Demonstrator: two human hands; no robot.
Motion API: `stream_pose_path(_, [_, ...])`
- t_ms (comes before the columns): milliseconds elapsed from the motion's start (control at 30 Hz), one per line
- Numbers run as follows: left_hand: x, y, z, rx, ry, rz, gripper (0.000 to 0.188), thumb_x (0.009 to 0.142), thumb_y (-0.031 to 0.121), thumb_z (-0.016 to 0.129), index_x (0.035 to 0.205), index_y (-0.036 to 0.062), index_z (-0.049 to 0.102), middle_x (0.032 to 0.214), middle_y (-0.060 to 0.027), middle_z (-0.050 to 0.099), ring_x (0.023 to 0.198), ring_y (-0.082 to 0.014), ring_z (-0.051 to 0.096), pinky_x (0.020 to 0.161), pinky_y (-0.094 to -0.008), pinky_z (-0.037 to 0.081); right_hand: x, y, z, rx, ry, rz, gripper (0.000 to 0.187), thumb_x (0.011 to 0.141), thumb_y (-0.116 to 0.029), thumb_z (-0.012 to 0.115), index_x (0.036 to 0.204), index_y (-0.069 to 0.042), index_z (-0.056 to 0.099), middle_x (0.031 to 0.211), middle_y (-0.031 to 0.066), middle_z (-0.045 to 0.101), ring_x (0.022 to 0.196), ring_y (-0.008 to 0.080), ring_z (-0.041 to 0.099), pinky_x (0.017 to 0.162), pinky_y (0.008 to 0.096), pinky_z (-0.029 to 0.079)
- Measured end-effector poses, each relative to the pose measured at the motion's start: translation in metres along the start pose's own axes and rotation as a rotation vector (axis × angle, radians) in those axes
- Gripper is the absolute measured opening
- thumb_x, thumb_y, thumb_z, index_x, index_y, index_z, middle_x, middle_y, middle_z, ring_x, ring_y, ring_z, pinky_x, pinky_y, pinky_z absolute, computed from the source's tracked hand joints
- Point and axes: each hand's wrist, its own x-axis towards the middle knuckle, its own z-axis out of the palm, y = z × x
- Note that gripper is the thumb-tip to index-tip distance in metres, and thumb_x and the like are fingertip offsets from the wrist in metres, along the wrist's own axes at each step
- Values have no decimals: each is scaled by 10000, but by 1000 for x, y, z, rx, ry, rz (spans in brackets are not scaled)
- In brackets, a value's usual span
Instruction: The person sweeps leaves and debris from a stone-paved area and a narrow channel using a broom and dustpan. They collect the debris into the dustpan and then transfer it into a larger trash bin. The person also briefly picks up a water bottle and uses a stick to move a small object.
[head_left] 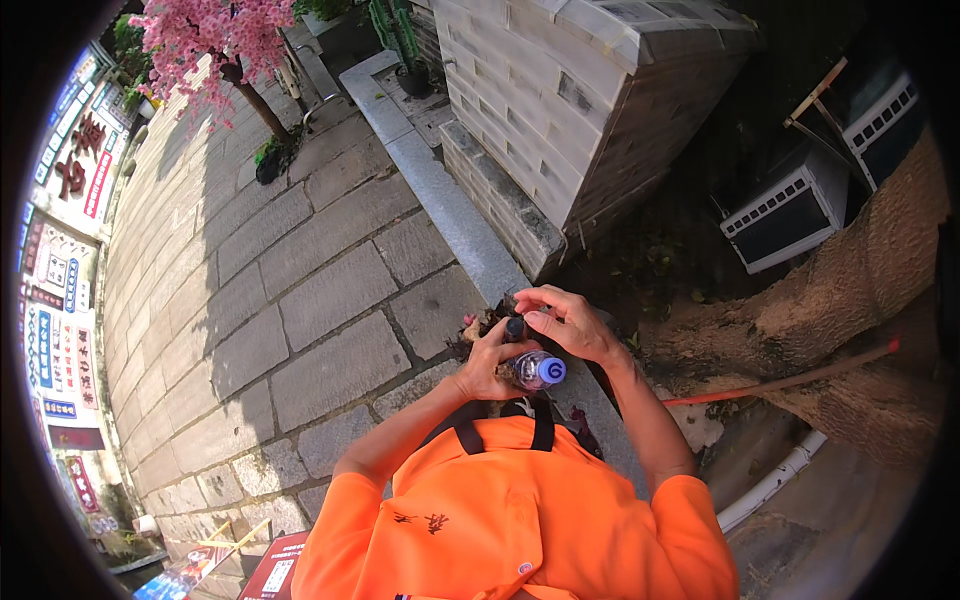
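My left hand [487, 362] is closed around a clear plastic bottle [527, 371] with a blue-violet cap [551, 371] facing up toward me. A dark, round-topped thing like a second bottle's cap [515, 328] sticks up by the same hand's fingers; its lower part is hidden. Beside that dark cap, my right hand [572, 323] has its fingers curved and apart, with nothing visible in them. Both hands are in front of my orange shirt [480, 510], above a stone ledge.
The grey stone curb [455, 225] runs toward a brick-patterned wall block [540, 90]. Paving slabs [340, 300] spread to the left, with a pink blossom tree [262, 105]. At right are a thick trunk [850, 290], a red pole [790, 382], a white pipe [770, 485] and air-conditioner units [790, 215].
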Motion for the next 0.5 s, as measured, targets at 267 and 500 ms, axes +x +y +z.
stream_pose_path(267, [7,-21,19,-9,-77,-160,714,442,300,844,1111,142,649,1163,-262,512,1077,-433,519,932,-418,432,-54,8,9,-165,191,-88,420,859,-284,583,1123,42,557,1093,138,566,992,234,572,850,315,447])
stream_pose_path(500, [11,-49,37,12,-40,-82,704,485,361,845,1115,122,644,1075,-193,498,974,-366,543,868,-402,442,-55,30,18,-483,312,-227,407,759,-189,700,1079,12,547,1075,169,578,1007,332,557,859,385,449])
